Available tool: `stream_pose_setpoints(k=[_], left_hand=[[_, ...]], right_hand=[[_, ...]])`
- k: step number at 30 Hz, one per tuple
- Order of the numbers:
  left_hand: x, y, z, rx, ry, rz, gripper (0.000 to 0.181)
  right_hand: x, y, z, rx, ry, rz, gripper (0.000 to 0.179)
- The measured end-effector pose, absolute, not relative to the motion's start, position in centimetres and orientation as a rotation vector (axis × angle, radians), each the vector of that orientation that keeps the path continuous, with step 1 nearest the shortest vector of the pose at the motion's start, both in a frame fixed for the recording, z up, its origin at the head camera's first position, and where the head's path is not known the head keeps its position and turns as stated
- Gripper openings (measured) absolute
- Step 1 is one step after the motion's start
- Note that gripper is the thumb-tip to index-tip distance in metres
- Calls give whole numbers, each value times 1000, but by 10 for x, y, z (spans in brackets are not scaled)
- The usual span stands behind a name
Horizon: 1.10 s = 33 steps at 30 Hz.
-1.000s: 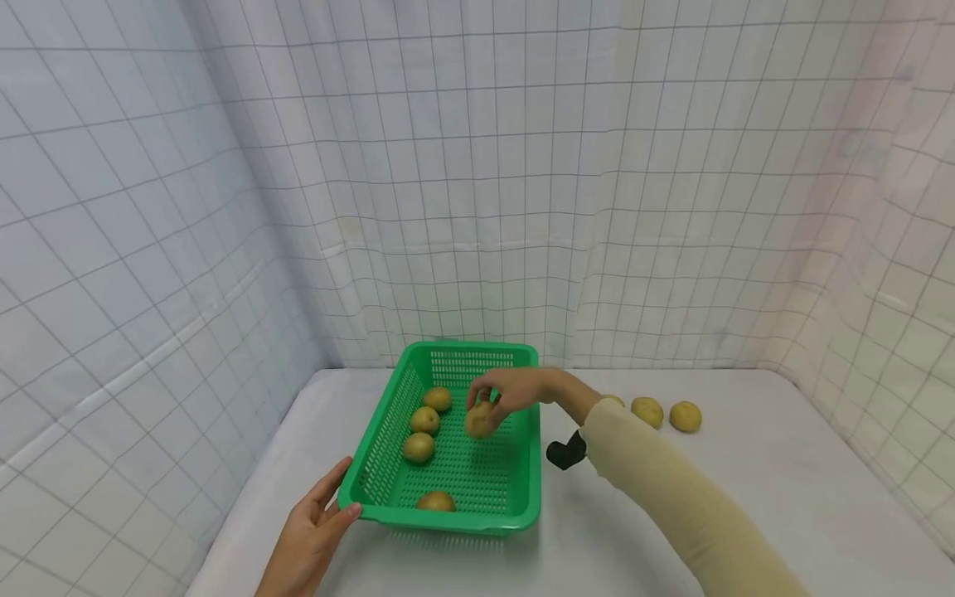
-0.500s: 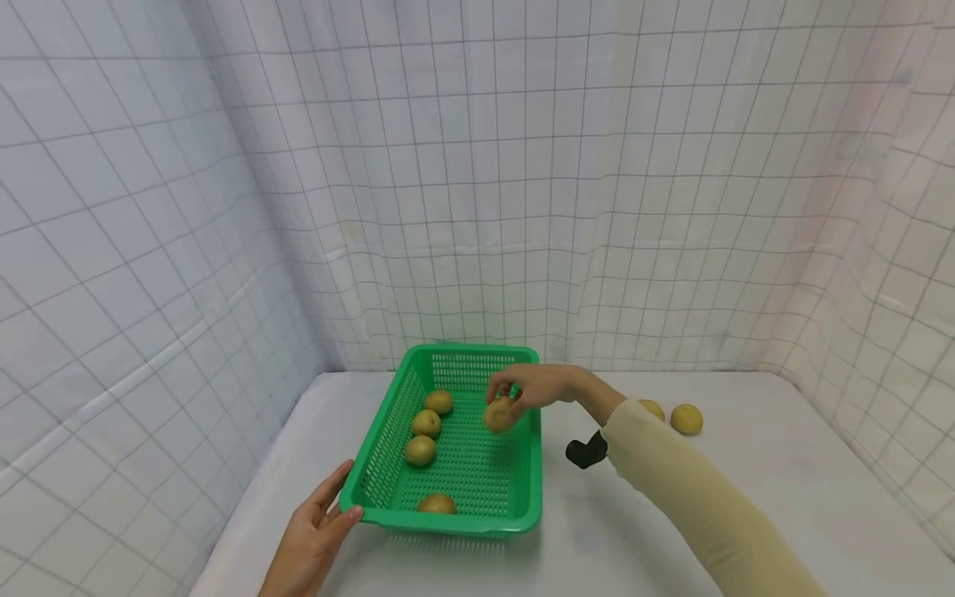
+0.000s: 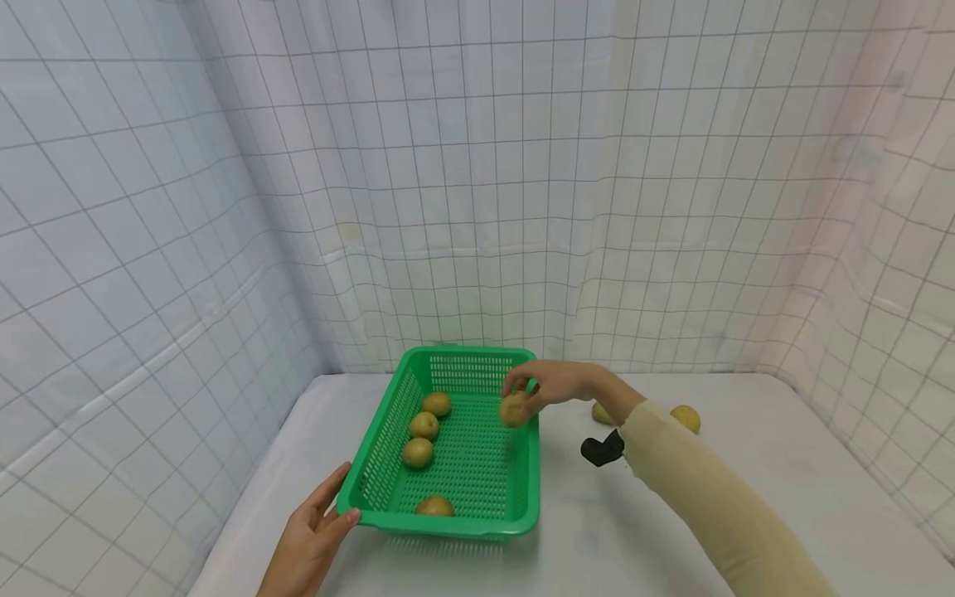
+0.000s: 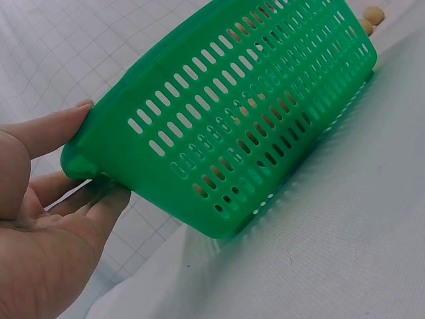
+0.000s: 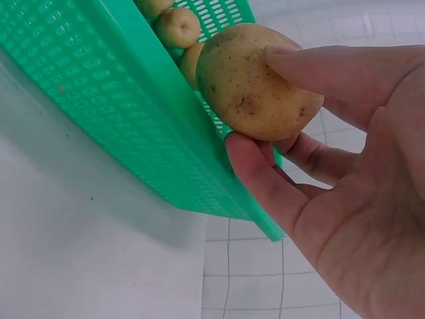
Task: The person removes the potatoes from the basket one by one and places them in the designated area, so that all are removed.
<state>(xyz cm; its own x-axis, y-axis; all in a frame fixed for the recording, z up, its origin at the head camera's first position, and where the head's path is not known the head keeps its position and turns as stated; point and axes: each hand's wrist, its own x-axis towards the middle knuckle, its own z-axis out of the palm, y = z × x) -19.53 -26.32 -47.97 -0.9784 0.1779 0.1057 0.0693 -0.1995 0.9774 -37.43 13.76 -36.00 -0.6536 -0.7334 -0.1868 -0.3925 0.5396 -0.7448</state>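
Observation:
A green slotted plastic basket (image 3: 448,524) stands on the white-covered table, its near-left corner pinched by my left hand (image 3: 309,532). The left wrist view has the thumb on top of the rim (image 4: 83,133) and the fingers beneath it. My right hand (image 3: 561,383) holds a potato (image 5: 249,83) between thumb and fingers. That potato is up at the basket's right rim. Inside, three potatoes (image 3: 424,426) line the left side, and another potato (image 3: 435,507) lies by the near wall, partly hidden by it.
To the right of the basket lie a potato (image 3: 603,414) behind my wrist and another potato (image 3: 685,418) partly behind my sleeve. A black object (image 3: 601,449) shows beside the cuff. Gridded white sheets (image 3: 477,207) enclose the table at the back and sides.
My right hand has carried the potato rightward, from over the basket's middle to its right rim. The left hand keeps its hold on the corner, and the basket stays in place.

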Motion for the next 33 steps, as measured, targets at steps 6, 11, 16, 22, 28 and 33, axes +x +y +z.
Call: stream_pose_setpoints(k=[6, 11, 16, 22, 28, 33], left_hand=[[-193, -264, -480, 292, 1940, 2360, 77], [-194, -263, -479, 280, 1951, 2363, 78], [-194, -263, -478, 290, 1952, 2363, 79], [-193, -263, -477, 293, 1947, 2359, 79], [-194, -263, -477, 290, 1946, 2357, 79], [-194, -263, -478, 302, 1950, 2360, 79]], right_hand=[[-374, 151, -355, -890, 2312, -934, 35], [-375, 166, -352, -875, 2356, -931, 36], [-375, 182, -350, -792, 2375, -969, 38], [-373, 198, -351, -728, 2425, -998, 40], [-371, 210, -354, -698, 2450, -979, 42], [-371, 219, -357, -677, 2465, -978, 46]])
